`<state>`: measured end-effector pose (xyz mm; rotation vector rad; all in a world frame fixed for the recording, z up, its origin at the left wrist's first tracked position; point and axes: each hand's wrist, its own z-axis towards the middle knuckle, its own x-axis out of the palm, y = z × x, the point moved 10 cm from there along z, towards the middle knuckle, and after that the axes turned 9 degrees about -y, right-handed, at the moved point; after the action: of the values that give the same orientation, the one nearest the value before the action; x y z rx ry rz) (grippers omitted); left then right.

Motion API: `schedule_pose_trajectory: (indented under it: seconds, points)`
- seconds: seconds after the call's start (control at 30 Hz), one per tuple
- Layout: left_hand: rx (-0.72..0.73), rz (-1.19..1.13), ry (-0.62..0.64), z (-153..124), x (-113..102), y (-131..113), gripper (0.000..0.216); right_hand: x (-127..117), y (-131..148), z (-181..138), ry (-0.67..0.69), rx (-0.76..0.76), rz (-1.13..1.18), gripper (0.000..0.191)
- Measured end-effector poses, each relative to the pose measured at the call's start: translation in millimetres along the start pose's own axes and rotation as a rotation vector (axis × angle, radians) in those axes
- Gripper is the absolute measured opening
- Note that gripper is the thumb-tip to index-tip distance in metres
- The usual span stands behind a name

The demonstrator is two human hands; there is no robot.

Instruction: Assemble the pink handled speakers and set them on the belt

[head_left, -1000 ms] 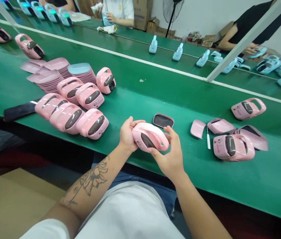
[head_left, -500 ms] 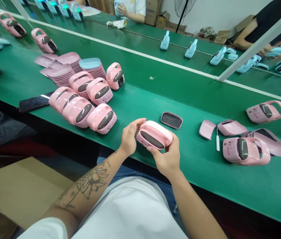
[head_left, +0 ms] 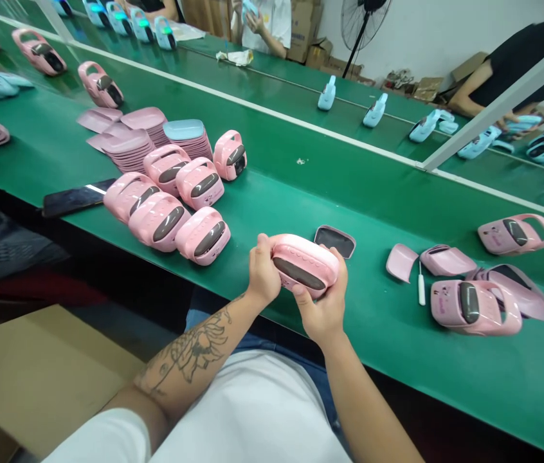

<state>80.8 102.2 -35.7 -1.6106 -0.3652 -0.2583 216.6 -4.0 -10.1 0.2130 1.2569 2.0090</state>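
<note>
Both my hands hold one pink plastic device [head_left: 305,263] with a dark oval window, just above the near edge of the green belt [head_left: 301,186]. My left hand [head_left: 262,273] wraps its left end with the fingers closed. My right hand [head_left: 323,308] cups its underside and right end, thumb on the front. A dark oval lens part [head_left: 334,240] lies on the belt just behind the device.
Several finished pink devices [head_left: 170,202] and stacks of pink lids [head_left: 132,132] lie at left, beside a black phone [head_left: 76,198]. At right are pink shells [head_left: 474,305], a loose cover [head_left: 401,261] and a small white tool [head_left: 420,289]. Other people work across the belt among blue devices [head_left: 375,110].
I have turned the pink device in my hands so its dark window faces me, and both hands have closed more tightly round it. The view has shifted slightly.
</note>
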Motion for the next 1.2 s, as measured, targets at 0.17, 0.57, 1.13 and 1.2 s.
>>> schedule_pose_trajectory:
  seconds: [0.17, 0.57, 1.13, 1.2]
  points:
    - [-0.141, -0.274, 0.075, -2, 8, -8, 0.063, -9, 3, 8, -0.129, 0.052, 0.068, 0.082]
    - [-0.037, -0.035, 0.443, -34, 5, -19, 0.083, 7, -12, -1, -0.001, 0.38, 0.511, 0.058]
    - [0.133, 0.398, 0.345, -47, -48, -6, 0.096, 23, -41, -21, 0.366, 0.46, 0.208, 0.076]
    - [0.203, 0.476, 0.38, -51, -45, -4, 0.101, 26, -45, -25, 0.314, 0.462, 0.196, 0.074]
